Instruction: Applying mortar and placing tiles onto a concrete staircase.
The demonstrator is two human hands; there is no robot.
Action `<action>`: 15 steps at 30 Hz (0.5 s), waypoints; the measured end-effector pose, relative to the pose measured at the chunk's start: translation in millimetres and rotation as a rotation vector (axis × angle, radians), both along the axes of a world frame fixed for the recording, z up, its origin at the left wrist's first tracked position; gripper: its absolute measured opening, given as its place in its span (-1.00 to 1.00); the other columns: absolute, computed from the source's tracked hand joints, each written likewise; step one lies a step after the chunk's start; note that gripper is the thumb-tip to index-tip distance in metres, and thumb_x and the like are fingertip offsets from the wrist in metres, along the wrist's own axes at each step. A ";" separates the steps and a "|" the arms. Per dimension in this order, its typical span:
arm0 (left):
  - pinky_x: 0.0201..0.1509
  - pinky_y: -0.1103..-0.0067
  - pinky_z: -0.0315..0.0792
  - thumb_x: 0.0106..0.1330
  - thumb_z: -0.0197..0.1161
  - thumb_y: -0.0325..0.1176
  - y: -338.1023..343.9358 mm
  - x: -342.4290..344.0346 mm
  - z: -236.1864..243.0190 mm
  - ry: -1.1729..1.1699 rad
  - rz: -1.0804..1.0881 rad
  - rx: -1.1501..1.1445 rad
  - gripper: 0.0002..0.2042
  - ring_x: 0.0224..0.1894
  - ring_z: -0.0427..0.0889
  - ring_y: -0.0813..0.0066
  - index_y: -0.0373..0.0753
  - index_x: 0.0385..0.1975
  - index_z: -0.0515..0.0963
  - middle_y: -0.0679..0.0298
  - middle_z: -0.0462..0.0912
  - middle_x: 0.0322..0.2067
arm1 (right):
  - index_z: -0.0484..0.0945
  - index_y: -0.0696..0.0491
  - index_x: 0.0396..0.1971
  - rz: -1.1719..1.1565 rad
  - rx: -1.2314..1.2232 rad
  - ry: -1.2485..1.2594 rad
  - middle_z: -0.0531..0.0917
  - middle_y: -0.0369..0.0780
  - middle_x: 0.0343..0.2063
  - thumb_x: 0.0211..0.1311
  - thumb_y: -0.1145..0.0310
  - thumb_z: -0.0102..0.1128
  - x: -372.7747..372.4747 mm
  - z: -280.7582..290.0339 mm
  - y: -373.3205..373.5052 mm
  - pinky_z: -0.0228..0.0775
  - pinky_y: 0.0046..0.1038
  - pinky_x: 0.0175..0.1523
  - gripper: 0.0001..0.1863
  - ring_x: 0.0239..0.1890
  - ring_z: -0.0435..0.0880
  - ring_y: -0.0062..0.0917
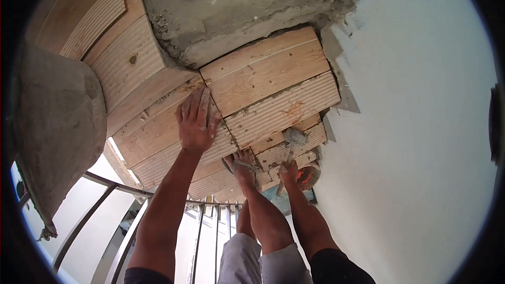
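Note:
My left hand (197, 121) lies flat on a wood-look stair tile (158, 108), its dusty fingers stretched toward the step's back edge. Wrapped round a handle, my right hand (288, 172) grips a mallet (295, 136). The mallet's grey head is caked and points away from me, over a lower, ribbed step edge. Whether the head touches the tile I cannot tell. Between my two hands, my sandalled foot (243, 167) stands on a step. Ahead of both hands is a tiled step (268, 71) with a ribbed front strip (284, 108).
Rough cement steps (247, 16) rise at the far side, bare of tile. A large cement-caked container (60, 131) stands at the left, near a curved metal railing (100, 179). The white wall (410, 126) runs along the right. A round container with orange-red inside (309, 176) sits beside my right hand.

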State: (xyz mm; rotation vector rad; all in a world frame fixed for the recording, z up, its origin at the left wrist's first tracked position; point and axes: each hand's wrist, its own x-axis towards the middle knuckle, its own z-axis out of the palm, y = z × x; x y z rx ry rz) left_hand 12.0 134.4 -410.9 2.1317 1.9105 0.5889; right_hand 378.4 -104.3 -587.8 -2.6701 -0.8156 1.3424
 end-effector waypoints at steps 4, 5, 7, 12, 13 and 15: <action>0.51 0.07 0.16 0.48 0.25 -0.06 13.0 -6.7 0.9 0.066 0.009 -0.055 -0.36 0.46 0.37 0.01 -0.17 0.51 0.39 0.18 0.35 0.54 | 0.61 0.16 -0.11 0.116 0.362 0.081 0.65 -0.18 -0.51 0.54 0.24 0.16 23.7 55.3 -2.8 0.53 -0.24 -0.23 -0.74 -0.34 0.70 -0.37; 0.50 0.08 0.17 0.48 0.26 -0.05 17.1 -9.1 0.8 0.100 -0.028 -0.055 -0.35 0.45 0.36 0.02 -0.15 0.51 0.39 0.19 0.36 0.54 | 0.62 0.14 -0.13 0.349 0.506 -0.060 0.61 -0.23 -0.52 0.57 0.27 0.11 22.9 76.7 -1.1 0.47 -0.34 -0.27 -0.77 -0.40 0.63 -0.50; 0.50 0.12 0.18 0.45 0.28 -0.02 18.7 -10.5 0.9 0.120 -0.053 -0.106 -0.34 0.49 0.32 0.05 -0.11 0.51 0.40 0.23 0.36 0.55 | 0.60 0.13 -0.12 0.903 0.784 -0.546 0.58 -0.30 -0.47 0.59 0.24 0.10 22.7 130.6 7.3 0.43 -0.40 -0.25 -0.75 -0.41 0.55 -0.58; 0.54 0.10 0.15 0.45 0.30 0.00 21.4 -13.6 -0.5 0.081 -0.078 -0.007 -0.34 0.51 0.31 0.07 -0.11 0.50 0.42 0.26 0.37 0.55 | 0.47 0.16 0.07 -0.065 0.671 0.331 0.51 -0.38 -0.29 0.66 0.24 0.03 -26.3 237.5 64.5 0.35 -0.49 -0.26 -0.72 -0.35 0.45 -0.65; 0.56 0.10 0.14 0.45 0.30 0.00 22.0 -14.3 -0.5 0.065 -0.085 0.010 -0.34 0.52 0.30 0.08 -0.10 0.50 0.42 0.26 0.37 0.55 | 0.45 0.20 0.09 0.067 0.756 0.299 0.51 -0.36 -0.38 0.67 0.23 0.01 -37.4 245.0 87.3 0.32 -0.52 -0.32 -0.69 -0.42 0.42 -0.67; 0.58 0.10 0.14 0.45 0.31 0.03 22.4 -15.1 -0.2 0.081 -0.085 0.001 -0.35 0.53 0.29 0.11 -0.10 0.48 0.44 0.28 0.36 0.55 | 0.45 0.22 0.08 0.112 0.817 0.331 0.49 -0.34 -0.49 0.69 0.21 0.00 -60.2 249.2 136.7 0.29 -0.52 -0.40 -0.67 -0.51 0.39 -0.69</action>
